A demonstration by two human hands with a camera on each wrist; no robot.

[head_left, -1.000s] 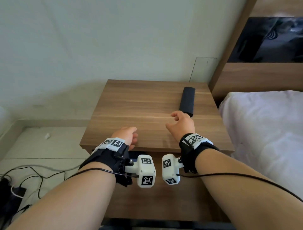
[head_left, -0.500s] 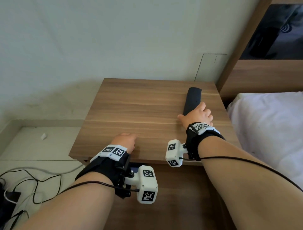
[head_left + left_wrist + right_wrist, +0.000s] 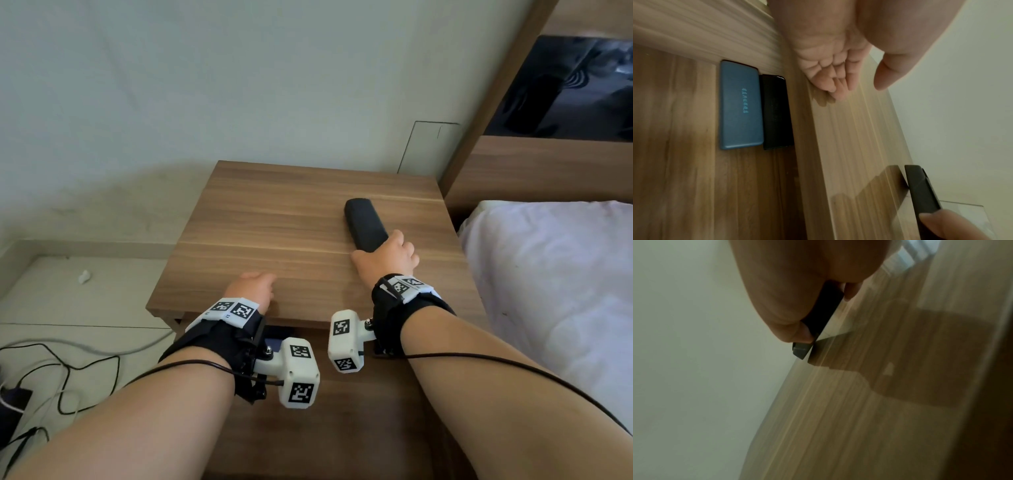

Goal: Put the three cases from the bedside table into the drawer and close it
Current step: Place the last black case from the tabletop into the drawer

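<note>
A long black case (image 3: 364, 226) lies on the wooden bedside table (image 3: 274, 222), toward its right side. My right hand (image 3: 385, 248) grips the case's near end; the right wrist view shows this black case (image 3: 824, 316) pinched between thumb and fingers. My left hand (image 3: 258, 287) rests with relaxed fingers at the table's front edge and holds nothing. In the left wrist view, a blue case (image 3: 741, 105) and another black case (image 3: 777, 112) lie side by side in the open drawer (image 3: 674, 129) below the tabletop. The head view mostly hides the drawer behind my wrists.
A bed with a white sheet (image 3: 548, 291) stands close on the right, its wooden headboard (image 3: 548, 164) behind. The wall (image 3: 239, 85) is just past the table. Cables (image 3: 68, 370) lie on the tiled floor at the left.
My right hand reached forward to the black case and closed on its near end. The case's far end has swung to the left. The left hand stayed at the front edge.
</note>
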